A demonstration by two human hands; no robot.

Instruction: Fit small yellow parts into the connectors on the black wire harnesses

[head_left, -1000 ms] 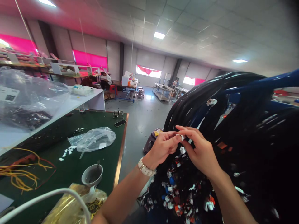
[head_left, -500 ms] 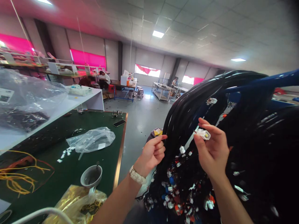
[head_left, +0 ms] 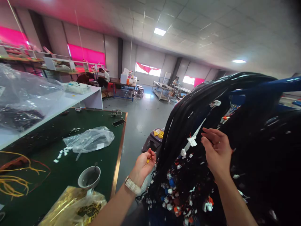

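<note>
My left hand, with a white watch on its wrist, is closed around small yellow pieces that show between the fingers. My right hand is raised before the black cable bundle, its fingers loosely bent and apart, with nothing visible in them. Just left of its fingertips a white connector hangs on its wire, not touched. Another white connector hangs a little lower. Below, many cable ends carry white, blue and orange connectors.
On the green-topped table lie a clear plastic bag, white pieces, a phone, a grey cup and a bag of yellow parts. A stool holds another yellow bag. Co-workers sit far back.
My right hand has let go of the white connector, which now hangs left of it. My left hand has moved down and left and turned, showing yellow pieces inside.
</note>
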